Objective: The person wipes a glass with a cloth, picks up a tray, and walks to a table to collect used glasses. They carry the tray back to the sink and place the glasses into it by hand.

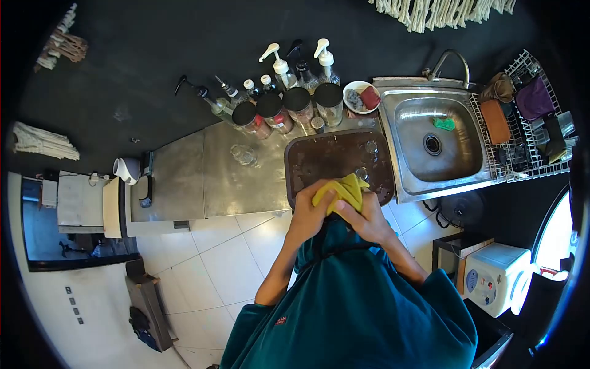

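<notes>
A yellow cloth (344,192) is bunched between my two hands, in front of my body at the near edge of the brown tray (298,144). My left hand (309,212) is closed on the cloth's left side, the thumb pressed against it. From the other side my right hand (367,220) grips it too. Whether something is wrapped inside the cloth cannot be seen. Two small clear glasses (371,147) stand on the wet tray just beyond my hands. Farther left, a clear glass vessel (244,155) rests on the steel counter (215,184).
Black-lidded jars (298,101) and pump bottles (286,74) line the wall behind the tray, beside a white bowl (361,111). To the right is a steel sink (402,141) with a green sponge (443,124), then a loaded wire dish rack (519,154).
</notes>
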The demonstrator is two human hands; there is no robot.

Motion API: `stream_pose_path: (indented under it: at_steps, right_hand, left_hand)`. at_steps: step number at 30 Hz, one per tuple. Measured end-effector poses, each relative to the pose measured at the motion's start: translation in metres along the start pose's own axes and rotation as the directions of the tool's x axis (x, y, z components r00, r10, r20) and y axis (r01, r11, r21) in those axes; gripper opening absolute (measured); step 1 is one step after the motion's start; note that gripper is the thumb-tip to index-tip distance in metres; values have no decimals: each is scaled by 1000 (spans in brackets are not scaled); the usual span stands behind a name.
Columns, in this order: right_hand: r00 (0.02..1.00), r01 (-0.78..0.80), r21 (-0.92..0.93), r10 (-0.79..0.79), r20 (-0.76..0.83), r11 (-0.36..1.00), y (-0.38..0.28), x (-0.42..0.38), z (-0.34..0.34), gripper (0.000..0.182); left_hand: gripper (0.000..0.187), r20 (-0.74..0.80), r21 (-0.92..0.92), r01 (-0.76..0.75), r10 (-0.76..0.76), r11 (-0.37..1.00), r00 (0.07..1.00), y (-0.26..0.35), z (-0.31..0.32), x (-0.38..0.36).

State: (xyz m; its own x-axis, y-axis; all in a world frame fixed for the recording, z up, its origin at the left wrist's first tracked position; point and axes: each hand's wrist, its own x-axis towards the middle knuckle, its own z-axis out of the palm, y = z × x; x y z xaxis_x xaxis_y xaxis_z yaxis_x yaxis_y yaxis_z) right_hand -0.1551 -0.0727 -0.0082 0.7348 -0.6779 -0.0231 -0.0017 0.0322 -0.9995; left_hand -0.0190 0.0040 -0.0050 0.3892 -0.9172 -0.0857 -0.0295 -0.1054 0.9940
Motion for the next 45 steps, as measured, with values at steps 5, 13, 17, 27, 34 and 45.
stream_pose_path:
  at_steps: [5,13,17,27,34,45]
  right_hand:
    - [943,325,-407,-262,203,854,-9,12,-5,32]
    - [971,-27,244,84,-224,970,-18,22,13,31]
    - [907,-55,628,301,-294,777,-16,20,29,26]
    - [985,154,178,-138,-103,972,12,0,39,22]
    - [959,15,198,42,-279,980,5,7,28,19]
    - [845,512,-350,-534,39,785,7,17,8,19]
  left_hand:
    - [31,-88,149,-116,130,982,988,-17,-4,-9]
    - [33,-330,211,-302,359,930,873,2,22,-9]
    - [31,-322,417,-581,712,699,624,2,26,3]
    - [16,-460,-183,-232,125,955,879,4,3,20]
    - [19,-202,-163,-125,91,979,975,1,9,13]
    - [45,259,-135,222,-182,966,949,-9,-15,1]
